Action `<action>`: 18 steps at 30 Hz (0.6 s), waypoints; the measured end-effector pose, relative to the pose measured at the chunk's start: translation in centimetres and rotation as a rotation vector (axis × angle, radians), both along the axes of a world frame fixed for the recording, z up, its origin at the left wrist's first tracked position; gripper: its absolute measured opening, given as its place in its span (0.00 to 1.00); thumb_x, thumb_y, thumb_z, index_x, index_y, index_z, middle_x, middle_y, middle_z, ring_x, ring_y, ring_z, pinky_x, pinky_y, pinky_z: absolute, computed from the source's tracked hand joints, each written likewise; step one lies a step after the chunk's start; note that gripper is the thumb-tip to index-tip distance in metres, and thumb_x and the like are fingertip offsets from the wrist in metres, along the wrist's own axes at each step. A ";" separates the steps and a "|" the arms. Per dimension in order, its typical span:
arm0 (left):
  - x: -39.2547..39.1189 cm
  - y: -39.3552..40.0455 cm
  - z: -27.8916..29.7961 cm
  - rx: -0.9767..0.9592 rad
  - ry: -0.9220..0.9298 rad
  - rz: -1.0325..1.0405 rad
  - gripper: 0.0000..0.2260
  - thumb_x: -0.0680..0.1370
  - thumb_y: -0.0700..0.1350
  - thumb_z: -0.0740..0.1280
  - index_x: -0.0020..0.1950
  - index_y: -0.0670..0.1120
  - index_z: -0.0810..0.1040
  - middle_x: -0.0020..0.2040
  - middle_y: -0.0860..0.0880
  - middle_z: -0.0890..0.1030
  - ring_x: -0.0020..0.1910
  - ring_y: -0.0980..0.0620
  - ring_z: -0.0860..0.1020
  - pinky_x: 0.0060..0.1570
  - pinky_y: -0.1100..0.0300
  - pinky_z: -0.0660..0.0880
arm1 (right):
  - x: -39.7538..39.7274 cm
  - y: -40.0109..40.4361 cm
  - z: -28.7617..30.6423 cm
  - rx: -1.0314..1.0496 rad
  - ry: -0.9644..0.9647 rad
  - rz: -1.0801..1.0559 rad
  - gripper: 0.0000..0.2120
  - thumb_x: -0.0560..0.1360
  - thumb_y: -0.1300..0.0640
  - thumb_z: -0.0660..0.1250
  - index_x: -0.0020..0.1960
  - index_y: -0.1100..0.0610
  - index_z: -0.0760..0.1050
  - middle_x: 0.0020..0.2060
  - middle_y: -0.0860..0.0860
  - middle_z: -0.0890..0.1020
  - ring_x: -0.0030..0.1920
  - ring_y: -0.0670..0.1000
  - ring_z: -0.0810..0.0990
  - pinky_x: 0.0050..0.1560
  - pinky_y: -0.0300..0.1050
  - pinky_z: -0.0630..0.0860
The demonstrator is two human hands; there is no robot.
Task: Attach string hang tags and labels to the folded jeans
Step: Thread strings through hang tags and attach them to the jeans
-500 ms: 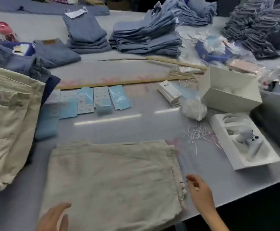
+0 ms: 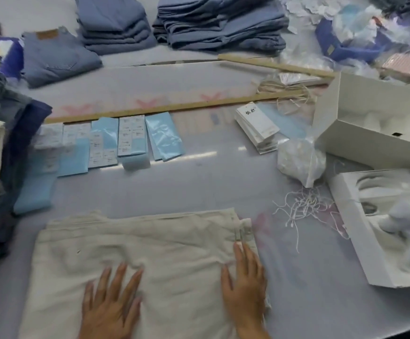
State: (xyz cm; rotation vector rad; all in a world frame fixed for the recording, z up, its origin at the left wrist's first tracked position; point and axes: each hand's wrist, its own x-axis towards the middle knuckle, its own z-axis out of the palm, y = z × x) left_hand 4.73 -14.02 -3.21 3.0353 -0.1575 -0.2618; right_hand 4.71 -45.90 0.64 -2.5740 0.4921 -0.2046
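Head view shows my left hand (image 2: 111, 304) and right hand (image 2: 245, 287), fingers spread flat on the folded cream jeans (image 2: 138, 245) lying on the surface (image 2: 199, 187); I should smooth outward before reaching for the strings (image 2: 301, 206).

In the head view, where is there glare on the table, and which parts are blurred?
Head view: a bright streak of glare crosses the table just below the blue label sheets. The left hand and right hand on the beige jeans look slightly soft. The far jeans stacks are soft, and the frame's left edge is smeared.
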 end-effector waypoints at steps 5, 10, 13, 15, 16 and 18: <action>0.9 -2.6 3.6 -0.170 0.029 0.074 0.23 0.80 0.63 0.52 0.70 0.57 0.72 0.70 0.43 0.75 0.68 0.38 0.73 0.66 0.38 0.64 | -3.3 -1.9 1.9 0.152 -0.172 -0.038 0.17 0.77 0.61 0.65 0.65 0.57 0.78 0.61 0.53 0.79 0.59 0.49 0.78 0.62 0.47 0.74; 3.4 -14.0 8.7 -0.570 -0.139 -0.178 0.17 0.78 0.46 0.62 0.65 0.45 0.78 0.65 0.43 0.77 0.62 0.41 0.77 0.64 0.51 0.70 | -6.1 -1.3 3.6 0.383 0.170 -0.189 0.21 0.76 0.58 0.73 0.66 0.46 0.73 0.57 0.41 0.73 0.58 0.43 0.74 0.60 0.41 0.75; 4.3 -21.3 10.5 -0.546 -0.125 -0.729 0.17 0.77 0.44 0.64 0.67 0.47 0.77 0.67 0.44 0.78 0.67 0.44 0.76 0.69 0.46 0.69 | -6.7 1.4 4.8 0.464 0.161 -0.124 0.23 0.75 0.58 0.74 0.68 0.50 0.73 0.59 0.43 0.76 0.60 0.46 0.78 0.60 0.41 0.77; 5.7 -23.1 10.5 -0.478 -0.125 -1.013 0.15 0.78 0.47 0.63 0.62 0.47 0.81 0.54 0.46 0.83 0.57 0.45 0.80 0.69 0.45 0.70 | -7.5 3.0 5.0 0.538 0.178 -0.126 0.29 0.75 0.59 0.73 0.74 0.53 0.69 0.67 0.48 0.74 0.65 0.48 0.76 0.64 0.44 0.76; 6.4 -22.9 10.2 -0.437 -0.129 -1.098 0.13 0.78 0.47 0.62 0.57 0.46 0.82 0.44 0.47 0.83 0.48 0.45 0.81 0.68 0.46 0.72 | -8.1 3.4 5.1 0.579 0.191 -0.117 0.27 0.77 0.58 0.71 0.74 0.51 0.69 0.69 0.48 0.73 0.67 0.47 0.75 0.65 0.44 0.75; 7.6 -21.3 9.5 -0.359 -0.129 -1.171 0.06 0.78 0.44 0.65 0.47 0.44 0.81 0.32 0.48 0.78 0.33 0.44 0.78 0.55 0.49 0.78 | -9.4 3.5 5.5 0.642 0.130 -0.041 0.16 0.79 0.54 0.67 0.66 0.44 0.74 0.65 0.43 0.75 0.62 0.45 0.78 0.58 0.39 0.77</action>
